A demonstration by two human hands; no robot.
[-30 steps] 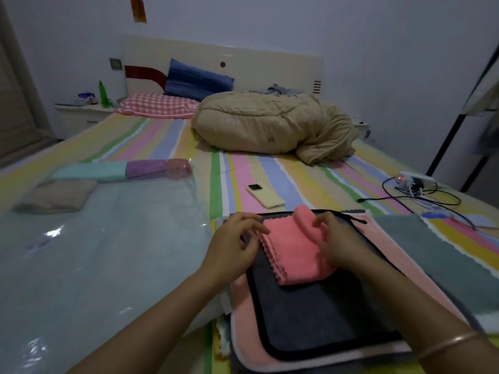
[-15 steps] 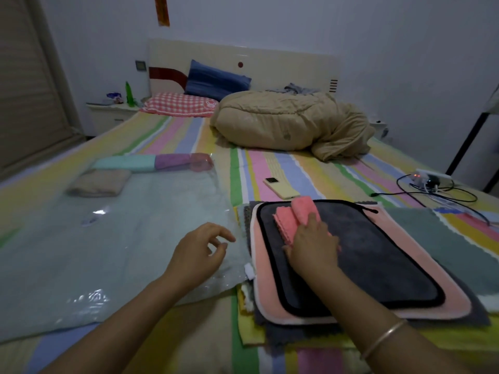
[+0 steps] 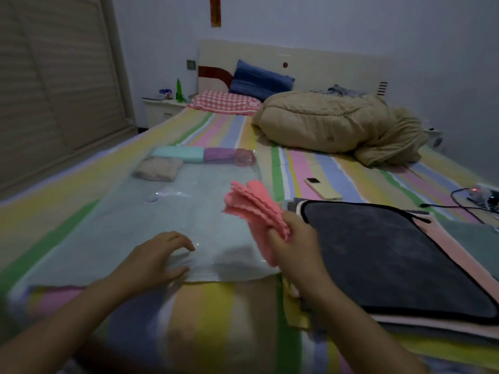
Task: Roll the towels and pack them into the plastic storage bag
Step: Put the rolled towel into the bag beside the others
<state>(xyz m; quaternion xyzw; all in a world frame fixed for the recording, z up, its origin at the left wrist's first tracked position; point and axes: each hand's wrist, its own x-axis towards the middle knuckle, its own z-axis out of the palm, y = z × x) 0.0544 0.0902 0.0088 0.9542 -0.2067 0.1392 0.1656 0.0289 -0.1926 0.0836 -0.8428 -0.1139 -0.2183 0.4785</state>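
Note:
My right hand (image 3: 295, 245) grips a rolled pink towel (image 3: 252, 206) and holds it in the air over the right edge of the clear plastic storage bag (image 3: 151, 225). The bag lies flat on the striped bed. My left hand (image 3: 156, 259) rests on the bag's near edge, fingers spread, pressing the plastic. Inside the bag's far end lie rolled towels: a teal one (image 3: 179, 154), a purple one (image 3: 220, 154), a pink one (image 3: 244, 159) and a beige one (image 3: 159, 170). To the right, a dark grey towel (image 3: 383, 255) tops a flat stack of towels.
A tan quilt (image 3: 334, 125) is bunched at the bed's far right, with pillows (image 3: 243, 90) behind it. A yellow phone (image 3: 322, 188) lies beyond the stack. A power strip with cables (image 3: 480, 195) sits at the right edge. A wardrobe (image 3: 54, 76) stands on the left.
My right hand lifted the rolled pink towel off the grey towel and carried it left over the bag. My left hand dropped onto the bag's near edge. The view turned left.

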